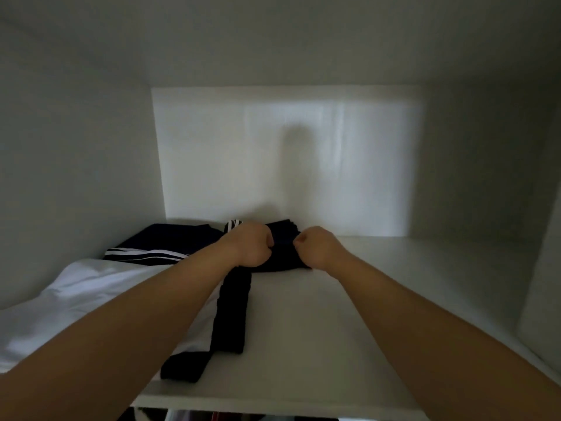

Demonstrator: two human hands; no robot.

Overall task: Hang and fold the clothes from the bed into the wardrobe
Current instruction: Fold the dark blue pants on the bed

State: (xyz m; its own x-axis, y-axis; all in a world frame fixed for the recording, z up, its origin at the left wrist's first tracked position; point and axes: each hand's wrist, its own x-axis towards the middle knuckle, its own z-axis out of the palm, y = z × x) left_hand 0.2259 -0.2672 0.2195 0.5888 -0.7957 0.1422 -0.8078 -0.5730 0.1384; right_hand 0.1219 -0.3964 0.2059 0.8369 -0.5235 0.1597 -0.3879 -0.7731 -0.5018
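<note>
Long black ribbed fabric garment on the white wardrobe shelf.
I see my left hand and right hand both clenching its bunched far end between them; the rest trails toward me.

No readable text or labels.

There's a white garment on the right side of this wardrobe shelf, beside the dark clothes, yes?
Not quite. The head view shows the white garment on the left side of the wardrobe shelf, not the right. It does lie beside the dark clothes: a dark garment with white stripes behind it and a long dark garment along its right edge.
</note>
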